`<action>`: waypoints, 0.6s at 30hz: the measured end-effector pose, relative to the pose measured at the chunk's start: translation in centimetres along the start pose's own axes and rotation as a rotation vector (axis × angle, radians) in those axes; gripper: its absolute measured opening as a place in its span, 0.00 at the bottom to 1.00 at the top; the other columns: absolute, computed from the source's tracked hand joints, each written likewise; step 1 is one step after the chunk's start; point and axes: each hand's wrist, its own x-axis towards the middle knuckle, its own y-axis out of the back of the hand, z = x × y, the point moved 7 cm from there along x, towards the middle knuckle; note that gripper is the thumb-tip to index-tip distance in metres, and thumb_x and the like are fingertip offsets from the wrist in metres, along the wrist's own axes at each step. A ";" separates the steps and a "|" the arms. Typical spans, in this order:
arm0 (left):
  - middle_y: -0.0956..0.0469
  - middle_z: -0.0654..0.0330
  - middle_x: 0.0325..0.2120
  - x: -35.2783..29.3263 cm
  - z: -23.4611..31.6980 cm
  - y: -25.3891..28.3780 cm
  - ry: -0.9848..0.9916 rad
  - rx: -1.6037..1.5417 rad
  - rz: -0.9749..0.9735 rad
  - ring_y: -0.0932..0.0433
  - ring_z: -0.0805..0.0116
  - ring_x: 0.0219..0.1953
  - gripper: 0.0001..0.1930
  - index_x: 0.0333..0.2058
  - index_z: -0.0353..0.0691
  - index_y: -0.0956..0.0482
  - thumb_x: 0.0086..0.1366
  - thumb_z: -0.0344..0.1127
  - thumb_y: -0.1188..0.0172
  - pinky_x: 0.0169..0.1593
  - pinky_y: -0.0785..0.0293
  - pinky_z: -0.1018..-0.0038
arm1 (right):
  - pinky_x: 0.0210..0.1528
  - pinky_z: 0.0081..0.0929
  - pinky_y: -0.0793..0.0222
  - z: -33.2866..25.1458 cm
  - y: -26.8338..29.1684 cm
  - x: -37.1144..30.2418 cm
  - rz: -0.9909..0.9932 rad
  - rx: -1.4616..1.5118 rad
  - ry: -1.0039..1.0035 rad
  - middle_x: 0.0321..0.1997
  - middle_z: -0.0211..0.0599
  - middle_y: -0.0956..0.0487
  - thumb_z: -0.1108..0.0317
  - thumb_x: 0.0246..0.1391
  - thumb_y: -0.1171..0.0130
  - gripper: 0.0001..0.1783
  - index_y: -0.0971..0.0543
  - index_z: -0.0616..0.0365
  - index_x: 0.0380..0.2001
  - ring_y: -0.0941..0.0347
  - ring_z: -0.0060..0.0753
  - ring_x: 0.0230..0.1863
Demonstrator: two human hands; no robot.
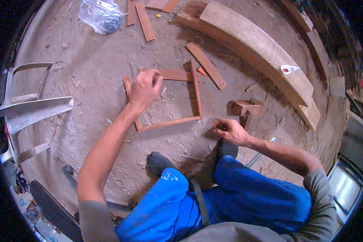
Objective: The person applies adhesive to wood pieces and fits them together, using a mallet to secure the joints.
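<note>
On the dirt ground before me lies a rectangular wooden frame [169, 123] of thin reddish-brown slats. My left hand [146, 89] is over its far left corner, fingers curled in a pinch and hiding that joint. Just outside the near right corner, my right hand [231, 132] hovers by my right foot with thumb and fingertips together. Whatever either pinch holds is too small to make out. To the right of the frame rest a small orange cap or nozzle [201, 71] and a loose slat with holes at its ends [206, 65].
A large curved timber [254, 44] lies at the far right, bearing a white bottle [289, 69]. Nearer is a wooden block [246, 108]. More slats [144, 22] and a clear plastic bag [101, 16] lie beyond. Pale metal chair legs [40, 111] stand left; a metal rod [262, 153] lies by my right leg.
</note>
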 end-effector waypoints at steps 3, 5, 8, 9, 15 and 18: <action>0.17 0.49 0.36 3.1 -1.4 0.3 -0.013 0.097 0.054 0.18 0.49 0.40 0.11 0.38 0.36 0.17 0.65 0.38 0.36 0.44 0.22 0.60 | 0.51 0.37 0.24 0.2 0.1 -0.3 0.024 -0.039 0.046 0.41 0.46 0.15 0.62 0.58 0.39 0.16 0.18 0.64 0.42 0.18 0.40 0.44; 0.16 0.50 0.34 4.2 -1.6 0.2 -0.073 0.189 0.107 0.17 0.50 0.38 0.09 0.36 0.36 0.14 0.63 0.36 0.36 0.45 0.22 0.59 | 0.51 0.38 0.24 0.5 -0.1 -0.3 0.032 -0.040 0.041 0.41 0.47 0.15 0.62 0.58 0.39 0.16 0.18 0.64 0.42 0.18 0.40 0.44; 0.16 0.47 0.33 5.0 -4.2 -1.4 0.030 0.155 0.062 0.18 0.45 0.39 0.08 0.31 0.37 0.13 0.59 0.35 0.36 0.46 0.21 0.57 | 0.50 0.36 0.24 0.8 -0.5 -0.1 0.033 -0.035 0.058 0.42 0.45 0.15 0.64 0.58 0.39 0.14 0.18 0.63 0.42 0.19 0.38 0.44; 0.16 0.47 0.33 5.3 -3.8 -1.7 0.024 0.147 0.055 0.18 0.45 0.39 0.08 0.31 0.37 0.13 0.59 0.35 0.36 0.46 0.21 0.57 | 0.48 0.34 0.24 1.2 -0.4 -0.3 0.041 -0.029 0.064 0.42 0.43 0.15 0.67 0.59 0.38 0.13 0.18 0.62 0.43 0.19 0.34 0.42; 0.16 0.40 0.34 7.6 -3.9 -2.2 0.359 0.268 -0.193 0.15 0.42 0.40 0.12 0.34 0.37 0.12 0.52 0.36 0.34 0.46 0.19 0.55 | 0.47 0.34 0.25 1.2 0.6 -1.7 0.030 0.033 0.021 0.41 0.43 0.15 0.66 0.58 0.39 0.12 0.19 0.63 0.42 0.19 0.36 0.42; 0.16 0.39 0.34 8.4 -4.3 -2.3 0.334 0.360 -0.224 0.16 0.41 0.40 0.12 0.33 0.35 0.12 0.51 0.35 0.34 0.46 0.19 0.54 | 0.49 0.40 0.24 0.4 0.6 -1.8 0.073 -0.032 0.085 0.40 0.52 0.16 0.65 0.57 0.41 0.14 0.20 0.64 0.41 0.17 0.49 0.44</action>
